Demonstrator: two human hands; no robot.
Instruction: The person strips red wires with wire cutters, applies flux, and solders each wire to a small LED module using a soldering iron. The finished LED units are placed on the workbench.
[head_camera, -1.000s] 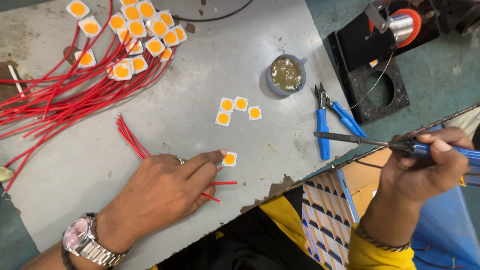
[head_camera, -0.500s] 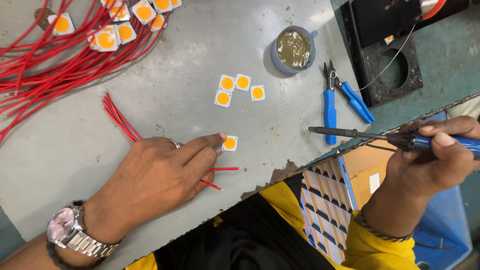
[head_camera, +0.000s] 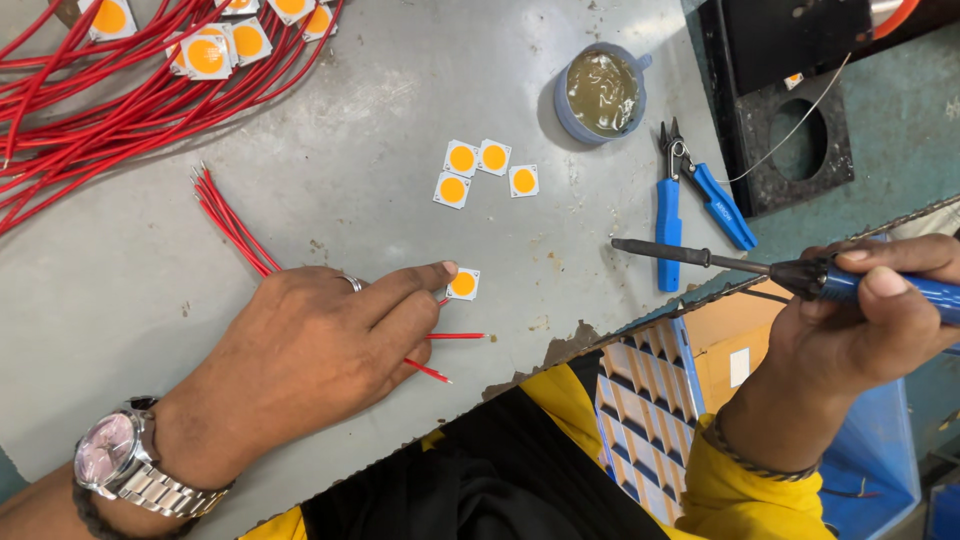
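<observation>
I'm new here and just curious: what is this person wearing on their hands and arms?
The left hand is bare, with a ring on one finger and a silver metal wristwatch with a pinkish dial. The right hand is bare too, with a thin dark bracelet above a yellow sleeve.

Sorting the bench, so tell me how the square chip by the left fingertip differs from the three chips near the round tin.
The lone chip lies by itself, touched by the left hand at its index fingertip; the three chips sit untouched in a loose cluster. The lone chip lies beside short red wires; the cluster lies nearer the round tin. All are white squares with an orange disc, lying flat on the grey table.
</observation>
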